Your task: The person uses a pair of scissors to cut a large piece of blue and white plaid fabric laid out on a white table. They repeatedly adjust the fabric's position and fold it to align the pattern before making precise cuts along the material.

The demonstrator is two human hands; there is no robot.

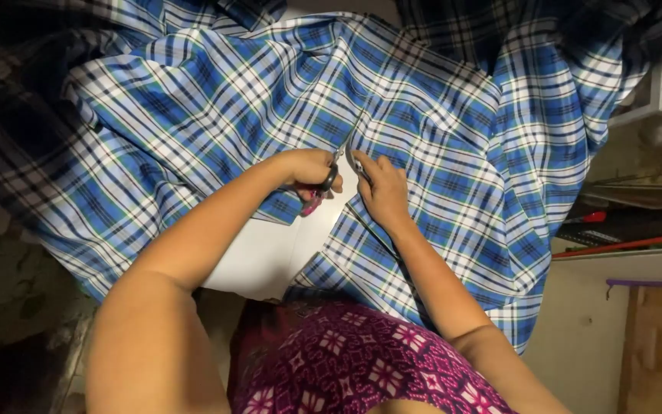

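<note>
A large blue, white and black plaid cloth (270, 84) lies spread over a white table (266, 253). A slit runs through the cloth near the middle, and the white surface shows inside it. My left hand (308, 170) grips scissors (322, 190) with dark and pink handles at the slit's end; the blades are mostly hidden by the hand and cloth. My right hand (381, 188) presses flat on the cloth just right of the slit, fingertips close to the scissors.
A purple patterned garment (346, 368) covers my lap at the bottom. At the right stand a white shelf edge (653, 107), a red pen (591, 218) and long red and green sticks (630, 245). A dark patterned floor (1, 291) shows at the left.
</note>
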